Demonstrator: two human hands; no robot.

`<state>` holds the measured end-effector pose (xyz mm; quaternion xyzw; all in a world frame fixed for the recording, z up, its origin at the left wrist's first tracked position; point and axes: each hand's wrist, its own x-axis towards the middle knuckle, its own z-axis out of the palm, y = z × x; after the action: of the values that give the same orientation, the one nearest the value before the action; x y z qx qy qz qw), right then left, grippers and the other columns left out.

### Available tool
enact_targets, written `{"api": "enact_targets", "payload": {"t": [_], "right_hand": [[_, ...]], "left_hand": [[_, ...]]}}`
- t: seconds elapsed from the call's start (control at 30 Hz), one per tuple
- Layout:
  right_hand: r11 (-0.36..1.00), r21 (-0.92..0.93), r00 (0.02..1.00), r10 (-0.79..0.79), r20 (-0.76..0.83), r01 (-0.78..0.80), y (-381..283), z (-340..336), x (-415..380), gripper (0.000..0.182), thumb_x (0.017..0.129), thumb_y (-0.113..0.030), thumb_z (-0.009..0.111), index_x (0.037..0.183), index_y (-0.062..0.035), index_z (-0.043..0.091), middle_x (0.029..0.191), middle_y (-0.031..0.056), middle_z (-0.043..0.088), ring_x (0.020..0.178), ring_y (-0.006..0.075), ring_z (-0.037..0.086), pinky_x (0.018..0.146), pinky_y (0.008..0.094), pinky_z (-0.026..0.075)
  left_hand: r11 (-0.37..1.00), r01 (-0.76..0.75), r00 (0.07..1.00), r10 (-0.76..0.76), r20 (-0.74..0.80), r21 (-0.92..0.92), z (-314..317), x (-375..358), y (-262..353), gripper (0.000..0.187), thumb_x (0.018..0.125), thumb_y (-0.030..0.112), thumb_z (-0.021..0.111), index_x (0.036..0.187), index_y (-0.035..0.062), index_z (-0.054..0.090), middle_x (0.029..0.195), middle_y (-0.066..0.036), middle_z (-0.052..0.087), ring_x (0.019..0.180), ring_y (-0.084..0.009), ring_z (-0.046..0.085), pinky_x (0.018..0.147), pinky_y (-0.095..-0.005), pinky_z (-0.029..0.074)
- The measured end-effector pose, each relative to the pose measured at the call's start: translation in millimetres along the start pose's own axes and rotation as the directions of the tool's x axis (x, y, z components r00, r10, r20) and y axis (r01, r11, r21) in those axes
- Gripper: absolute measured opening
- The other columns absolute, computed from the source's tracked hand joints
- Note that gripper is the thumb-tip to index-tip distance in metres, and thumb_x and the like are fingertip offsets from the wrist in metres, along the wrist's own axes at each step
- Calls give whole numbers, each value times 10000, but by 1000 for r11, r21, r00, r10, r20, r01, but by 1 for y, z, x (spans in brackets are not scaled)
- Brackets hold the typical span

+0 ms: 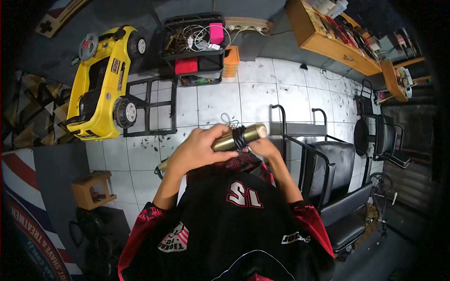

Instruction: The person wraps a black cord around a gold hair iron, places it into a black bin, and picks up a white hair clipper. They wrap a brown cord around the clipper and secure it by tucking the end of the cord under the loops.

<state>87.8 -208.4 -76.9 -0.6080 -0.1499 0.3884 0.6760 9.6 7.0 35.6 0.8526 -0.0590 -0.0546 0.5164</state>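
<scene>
Nearly level, gold clipper (236, 138) points right, tilted slightly upward.

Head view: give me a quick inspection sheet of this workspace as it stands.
Surface: white tiled floor, strewn with dark hair clippings.
Job's things: gold clipper, black cord wound round it.
Clutter: yellow toy car; black crate of cables; wooden stool.
Grips: left hand wraps the clipper body; right hand at the cord.
Cables: loose cord on floor; power strip.
Surroundings: black chair; wooden shelf.
</scene>
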Motion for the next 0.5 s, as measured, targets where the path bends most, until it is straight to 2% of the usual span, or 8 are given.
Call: {"api": "enact_targets", "payload": {"t": [0.03, 0.1, 0.17, 0.23, 0.3, 0.33, 0.43, 0.5], "right_hand": [[979, -198, 969, 94, 229, -48, 12, -11, 9, 224, 972, -124, 488, 822, 3, 596, 669, 12, 577, 591, 86, 510, 542, 249, 430], [950, -291, 974, -47, 223, 112, 17, -10, 2, 321, 1006, -192, 472, 794, 21, 584, 619, 18, 547, 580, 96, 495, 545, 272, 427], [946, -322, 991, -2, 136, 46, 1, -4, -12, 339, 1013, -206, 473, 793, 28, 580, 602, 33, 535, 577, 102, 489, 543, 284, 421], [926, -377, 996, 26, 85, 8, -19, -2, -25, 339, 1012, -211, 481, 798, 29, 587, 597, 49, 534, 578, 107, 492, 548, 288, 420], [891, -453, 998, 36, 59, -6, -41, -1, -40, 321, 1004, -208, 497, 809, 24, 603, 603, 67, 546, 582, 111, 506, 559, 284, 424], [853, -501, 989, -140, 55, 149, -48, 3, -46, 224, 932, -184, 580, 840, 12, 632, 623, 101, 573, 557, 126, 518, 547, 280, 431], [752, -626, 978, -135, 160, 206, -79, 8, -60, 170, 836, -158, 635, 861, 10, 652, 650, 137, 596, 521, 158, 518, 521, 289, 435], [735, -630, 968, -184, 168, 249, -89, 11, -62, 182, 793, -156, 642, 868, 10, 656, 680, 169, 618, 510, 244, 565, 513, 340, 464]], "left_hand": [[999, -35, 996, 38, -85, 36, 0, 2, 1, 473, 722, 259, 836, 1031, 12, 577, 733, -105, 659, 608, -159, 631, 559, -280, 476], [997, 19, 979, -5, -202, 70, -1, 7, 4, 474, 721, 233, 839, 1040, 8, 571, 735, -106, 660, 613, -152, 628, 559, -281, 475], [992, 114, 948, -93, -305, 55, -3, 13, 2, 473, 721, 190, 840, 1048, 0, 556, 747, -115, 666, 628, -156, 636, 565, -283, 473], [995, 53, 910, -12, -415, 89, -2, 17, -14, 475, 734, 185, 829, 1063, -1, 542, 782, -133, 679, 645, -163, 644, 578, -288, 475], [992, 122, 908, -101, -407, 25, -4, 15, -13, 471, 742, 177, 820, 1077, 6, 536, 805, -150, 683, 659, -177, 653, 593, -293, 484], [988, 157, 906, -147, -397, -7, -5, 14, -12, 470, 746, 173, 816, 1083, 9, 533, 816, -158, 685, 666, -184, 658, 600, -295, 489], [983, 168, 927, -131, -352, 77, 4, 12, -30, 489, 754, 171, 807, 1126, 23, 526, 843, -176, 686, 719, -239, 691, 629, -317, 506], [990, 130, 935, -103, -340, 60, 14, 12, -33, 487, 757, 167, 803, 1138, 28, 533, 848, -182, 684, 756, -296, 696, 643, -335, 513]]}}
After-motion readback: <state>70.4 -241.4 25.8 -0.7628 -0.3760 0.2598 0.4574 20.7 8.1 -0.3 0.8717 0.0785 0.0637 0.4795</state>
